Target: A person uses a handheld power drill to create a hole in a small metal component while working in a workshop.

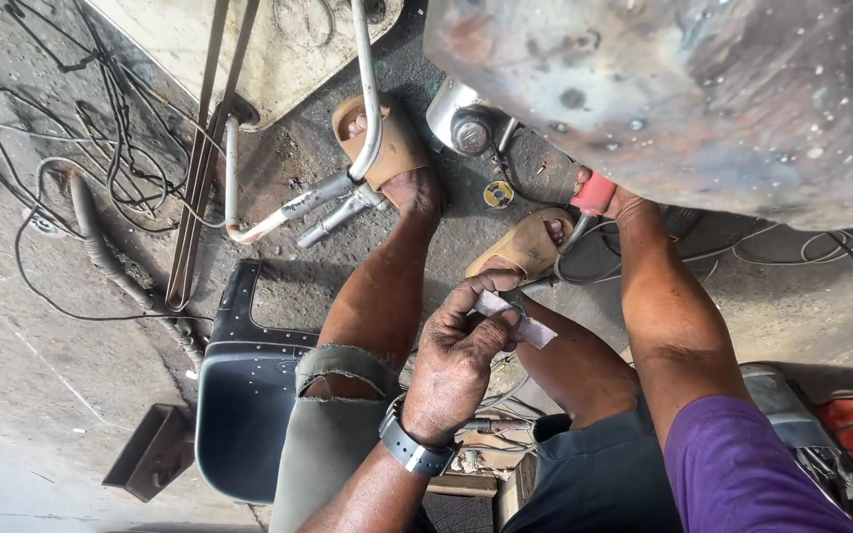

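Your right hand (599, 192) works tight under the big rusty metal body (683, 89), with the large steel bolt (471, 130) just beside it. Tangled black cables (101, 158) and bent grey pipes (298, 207) block the left; bare concrete floor (32, 395) lies open beyond.

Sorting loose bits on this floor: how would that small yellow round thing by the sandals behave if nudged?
The small yellow round thing looks like a flat disc lying on gritty ground, so it would probably slide a little, not roll. It seems light for its size. The left hand and right hand are both away from it.
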